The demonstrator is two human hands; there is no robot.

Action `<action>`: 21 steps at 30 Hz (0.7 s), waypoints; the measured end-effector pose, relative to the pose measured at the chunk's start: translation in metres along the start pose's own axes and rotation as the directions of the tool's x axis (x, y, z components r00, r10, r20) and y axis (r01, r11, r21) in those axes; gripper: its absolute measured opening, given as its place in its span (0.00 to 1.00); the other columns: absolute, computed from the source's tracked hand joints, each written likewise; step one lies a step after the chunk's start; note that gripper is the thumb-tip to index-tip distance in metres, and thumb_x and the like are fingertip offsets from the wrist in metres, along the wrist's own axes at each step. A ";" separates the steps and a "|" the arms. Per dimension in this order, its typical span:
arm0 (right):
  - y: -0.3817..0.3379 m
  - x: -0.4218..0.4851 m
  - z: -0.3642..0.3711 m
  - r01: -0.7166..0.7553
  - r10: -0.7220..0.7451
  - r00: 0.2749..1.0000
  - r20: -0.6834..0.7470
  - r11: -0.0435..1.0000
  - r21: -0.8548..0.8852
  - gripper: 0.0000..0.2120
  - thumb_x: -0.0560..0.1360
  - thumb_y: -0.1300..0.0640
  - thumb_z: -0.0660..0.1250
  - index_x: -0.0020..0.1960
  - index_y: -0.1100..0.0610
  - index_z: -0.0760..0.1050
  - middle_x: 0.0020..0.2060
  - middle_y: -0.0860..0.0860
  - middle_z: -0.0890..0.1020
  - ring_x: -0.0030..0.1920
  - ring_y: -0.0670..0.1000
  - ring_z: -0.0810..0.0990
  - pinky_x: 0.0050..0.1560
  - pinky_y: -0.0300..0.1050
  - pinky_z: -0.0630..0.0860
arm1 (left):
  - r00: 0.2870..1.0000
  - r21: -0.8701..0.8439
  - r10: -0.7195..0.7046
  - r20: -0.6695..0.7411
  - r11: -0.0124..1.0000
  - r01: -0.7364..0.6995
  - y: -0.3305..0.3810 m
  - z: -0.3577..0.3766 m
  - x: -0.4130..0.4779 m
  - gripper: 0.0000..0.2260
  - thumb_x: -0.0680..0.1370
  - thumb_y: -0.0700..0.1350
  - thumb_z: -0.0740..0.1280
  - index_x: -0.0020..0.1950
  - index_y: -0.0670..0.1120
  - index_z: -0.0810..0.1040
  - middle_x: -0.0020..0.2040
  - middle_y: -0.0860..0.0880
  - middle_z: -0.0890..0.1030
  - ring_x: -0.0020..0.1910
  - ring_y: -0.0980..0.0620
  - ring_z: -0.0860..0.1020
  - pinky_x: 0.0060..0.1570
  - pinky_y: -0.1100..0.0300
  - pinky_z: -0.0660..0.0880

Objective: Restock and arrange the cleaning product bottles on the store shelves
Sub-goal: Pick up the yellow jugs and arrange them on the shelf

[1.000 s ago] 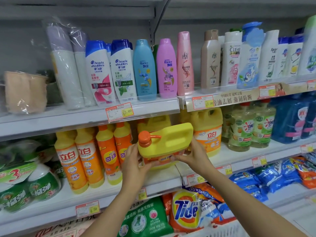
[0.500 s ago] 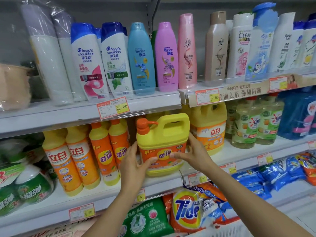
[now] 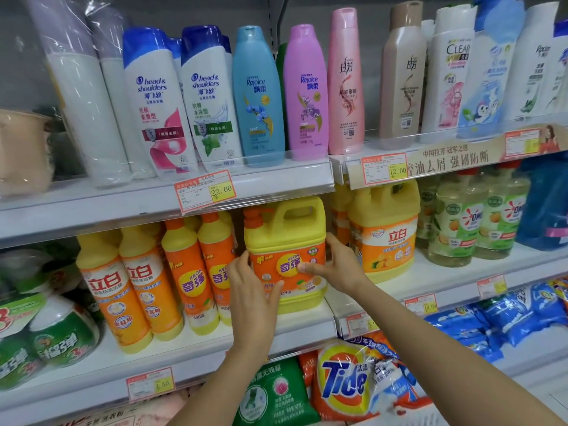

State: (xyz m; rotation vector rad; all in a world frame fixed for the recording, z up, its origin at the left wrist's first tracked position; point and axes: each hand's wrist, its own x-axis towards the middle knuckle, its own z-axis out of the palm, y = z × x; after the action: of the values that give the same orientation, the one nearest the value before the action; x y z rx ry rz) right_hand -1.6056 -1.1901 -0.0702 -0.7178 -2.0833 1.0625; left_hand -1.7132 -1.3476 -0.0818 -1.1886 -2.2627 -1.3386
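Note:
A yellow dish-soap jug (image 3: 287, 238) with an orange pump cap and orange label stands upright on the middle shelf (image 3: 307, 325). My left hand (image 3: 253, 290) grips its lower left side, thumb across the label. My right hand (image 3: 333, 262) holds its right side, thumb on the label front. To its left stand several slim orange and yellow bottles (image 3: 190, 272). Another yellow jug (image 3: 385, 232) stands right of it, partly behind my right hand.
Shampoo bottles (image 3: 258, 96) line the upper shelf just above the jug's handle. Clear green bottles (image 3: 461, 222) and a blue jug sit further right. Tide bags (image 3: 347, 379) and a green bag lie below. Green packs fill the left end.
The jug went from tilted on its side in my hands to upright, then back onto the middle shelf between the slim bottles and the other jug. Both hands stayed on it.

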 end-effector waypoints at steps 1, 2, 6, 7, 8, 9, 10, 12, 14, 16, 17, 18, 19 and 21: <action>0.001 0.004 0.002 -0.005 0.005 1.000 -0.002 1.000 0.007 0.32 0.63 0.43 0.80 0.62 0.49 0.71 0.54 0.45 0.82 0.53 0.47 0.82 0.56 0.51 0.81 | 1.000 0.014 0.013 0.026 1.000 -0.013 0.000 0.002 -0.001 0.37 0.75 0.48 0.74 0.77 0.42 0.58 0.71 0.44 0.63 0.68 0.47 0.69 0.62 0.63 0.66; 0.003 0.009 0.003 -0.007 0.007 1.000 -0.004 1.000 0.017 0.32 0.63 0.45 0.80 0.63 0.49 0.71 0.54 0.46 0.82 0.54 0.48 0.82 0.56 0.51 0.81 | 0.998 0.024 0.024 0.054 0.999 -0.025 0.001 0.004 -0.002 0.38 0.75 0.48 0.73 0.78 0.42 0.55 0.73 0.44 0.60 0.69 0.48 0.67 0.63 0.64 0.65; 0.004 0.019 0.010 -0.005 0.006 1.000 -0.017 0.998 0.068 0.31 0.68 0.51 0.79 0.66 0.53 0.70 0.55 0.47 0.81 0.55 0.49 0.81 0.57 0.48 0.80 | 0.989 0.045 0.074 0.127 0.996 -0.080 -0.007 0.005 0.001 0.38 0.79 0.46 0.68 0.80 0.46 0.47 0.78 0.46 0.54 0.72 0.51 0.63 0.62 0.68 0.62; 0.004 0.018 0.012 -0.005 0.007 1.000 -0.030 0.997 0.082 0.30 0.69 0.51 0.78 0.67 0.52 0.70 0.54 0.46 0.80 0.56 0.49 0.81 0.57 0.47 0.80 | 0.985 0.051 0.090 0.150 0.994 -0.098 -0.010 0.005 0.001 0.38 0.79 0.45 0.68 0.81 0.47 0.46 0.78 0.46 0.52 0.73 0.51 0.62 0.64 0.67 0.64; 0.006 0.018 0.014 -0.009 0.013 0.999 -0.044 0.996 0.092 0.29 0.70 0.51 0.77 0.67 0.51 0.70 0.54 0.45 0.80 0.57 0.49 0.81 0.57 0.47 0.80 | 0.979 0.055 0.101 0.179 0.992 -0.113 -0.012 0.005 0.001 0.39 0.79 0.45 0.68 0.81 0.48 0.44 0.79 0.47 0.50 0.75 0.50 0.60 0.66 0.64 0.66; 0.005 0.016 0.016 -0.012 0.017 0.999 -0.050 0.996 0.093 0.29 0.71 0.51 0.77 0.67 0.50 0.69 0.54 0.44 0.80 0.57 0.50 0.81 0.57 0.47 0.79 | 0.973 0.055 0.109 0.204 0.991 -0.123 -0.015 0.003 0.001 0.40 0.79 0.45 0.68 0.81 0.49 0.44 0.80 0.49 0.49 0.76 0.50 0.58 0.68 0.62 0.66; 0.005 0.013 0.018 -0.014 0.019 0.999 -0.049 0.995 0.099 0.30 0.71 0.51 0.77 0.68 0.49 0.67 0.56 0.45 0.79 0.59 0.50 0.80 0.57 0.46 0.79 | 0.967 0.055 0.113 0.229 0.990 -0.129 -0.019 0.001 0.000 0.39 0.79 0.46 0.68 0.81 0.50 0.44 0.80 0.50 0.48 0.77 0.51 0.56 0.69 0.61 0.65; 0.002 0.002 0.023 0.020 -0.017 0.996 -0.083 0.999 0.045 0.37 0.70 0.49 0.77 0.74 0.48 0.63 0.61 0.45 0.75 0.63 0.47 0.75 0.60 0.45 0.74 | 0.951 0.035 0.133 0.279 0.988 -0.149 -0.024 -0.009 -0.002 0.35 0.80 0.46 0.67 0.80 0.51 0.48 0.81 0.53 0.48 0.78 0.53 0.53 0.69 0.66 0.57; -0.007 -0.019 0.028 0.084 -0.089 0.978 -0.191 0.996 -0.031 0.43 0.71 0.49 0.77 0.78 0.51 0.57 0.63 0.45 0.69 0.65 0.44 0.66 0.63 0.42 0.67 | 0.931 -0.007 0.161 0.326 0.986 -0.167 -0.032 -0.024 -0.009 0.31 0.80 0.46 0.66 0.80 0.53 0.54 0.80 0.54 0.52 0.78 0.55 0.55 0.68 0.67 0.54; -0.018 -0.047 0.038 0.211 -0.215 0.935 -0.281 0.977 -0.046 0.41 0.71 0.49 0.76 0.77 0.55 0.58 0.66 0.49 0.69 0.67 0.45 0.66 0.65 0.41 0.66 | 0.912 -0.032 0.199 0.357 0.979 -0.201 -0.042 -0.046 -0.024 0.28 0.80 0.47 0.66 0.78 0.54 0.59 0.78 0.53 0.59 0.75 0.55 0.61 0.68 0.64 0.59; -0.025 -0.065 0.046 0.252 -0.252 0.929 -0.271 0.967 -0.037 0.39 0.72 0.48 0.75 0.76 0.55 0.60 0.67 0.51 0.70 0.67 0.46 0.67 0.66 0.41 0.67 | 0.903 -0.038 0.210 0.374 0.977 -0.212 -0.048 -0.060 -0.034 0.26 0.80 0.48 0.65 0.77 0.53 0.61 0.76 0.53 0.64 0.73 0.55 0.64 0.67 0.62 0.62; -0.029 -0.083 0.056 0.266 -0.265 0.942 -0.208 0.964 -0.023 0.37 0.73 0.46 0.74 0.75 0.55 0.62 0.67 0.50 0.70 0.67 0.46 0.69 0.65 0.41 0.69 | 0.895 -0.038 0.203 0.397 0.978 -0.205 -0.056 -0.074 -0.046 0.25 0.80 0.49 0.65 0.76 0.53 0.63 0.73 0.54 0.67 0.70 0.56 0.67 0.66 0.61 0.65; -0.034 -0.101 0.068 0.262 -0.262 0.961 -0.093 0.965 -0.012 0.35 0.74 0.45 0.72 0.75 0.53 0.64 0.67 0.49 0.71 0.65 0.45 0.71 0.64 0.42 0.71 | 0.886 -0.031 0.190 0.424 0.980 -0.195 -0.067 -0.089 -0.058 0.24 0.80 0.51 0.66 0.75 0.53 0.65 0.71 0.55 0.70 0.68 0.56 0.69 0.65 0.60 0.67; -0.038 -0.139 0.097 0.226 -0.213 0.952 0.221 0.973 -0.035 0.31 0.74 0.44 0.72 0.73 0.51 0.66 0.66 0.46 0.72 0.62 0.43 0.73 0.63 0.45 0.74 | 0.869 0.002 0.096 0.486 0.994 -0.111 -0.094 -0.119 -0.085 0.22 0.78 0.54 0.67 0.72 0.53 0.70 0.67 0.55 0.75 0.64 0.56 0.73 0.63 0.56 0.71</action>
State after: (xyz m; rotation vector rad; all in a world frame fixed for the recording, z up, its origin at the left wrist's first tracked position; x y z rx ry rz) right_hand -1.6009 -1.3548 -0.1243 -0.3987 -2.3264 0.9916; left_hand -1.7511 -1.5117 -0.1234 -1.7738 -2.4790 -1.0450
